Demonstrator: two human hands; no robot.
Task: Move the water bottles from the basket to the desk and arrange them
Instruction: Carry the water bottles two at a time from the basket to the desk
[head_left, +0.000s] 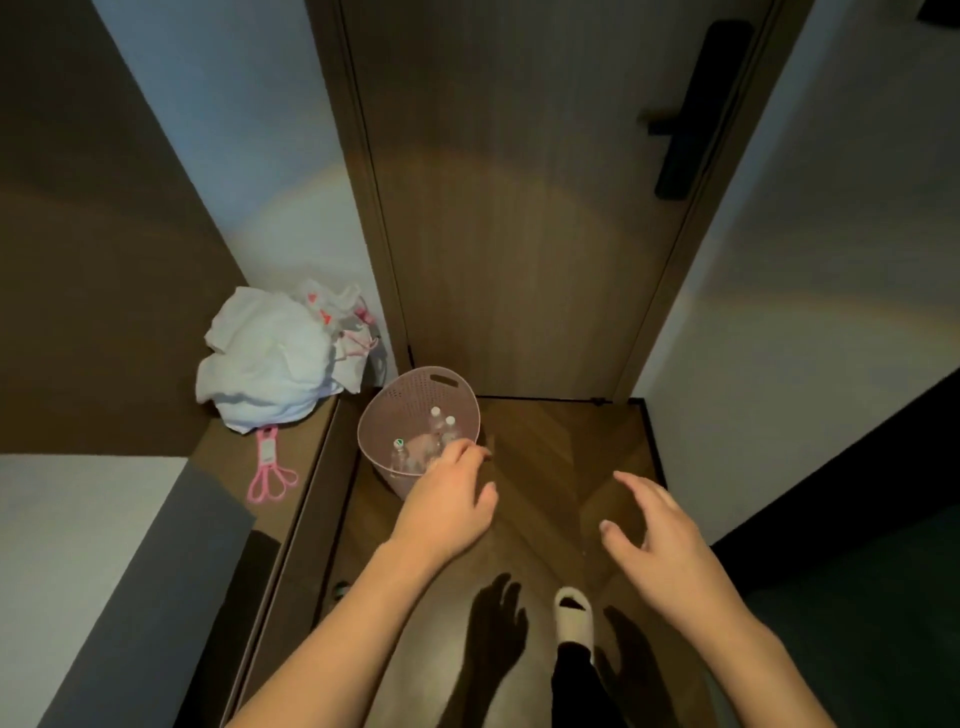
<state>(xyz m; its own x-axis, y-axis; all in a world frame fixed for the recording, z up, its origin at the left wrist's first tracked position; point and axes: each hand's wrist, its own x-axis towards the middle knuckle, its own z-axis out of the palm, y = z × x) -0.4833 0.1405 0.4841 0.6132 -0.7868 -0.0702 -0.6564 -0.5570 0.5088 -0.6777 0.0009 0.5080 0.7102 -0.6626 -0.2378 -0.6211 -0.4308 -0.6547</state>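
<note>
2 hands, left hand (451, 506) over basket (415, 400), right hand (655, 530) fingers spread.

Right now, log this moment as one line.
left hand open, reaching into basket | right hand open over floor | bottles upright in basket | none moved yet

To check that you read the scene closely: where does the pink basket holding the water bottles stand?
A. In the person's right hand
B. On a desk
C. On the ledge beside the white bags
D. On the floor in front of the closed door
D: the pink basket sits on the wooden floor before the door, with the left hand reaching its rim.
</note>
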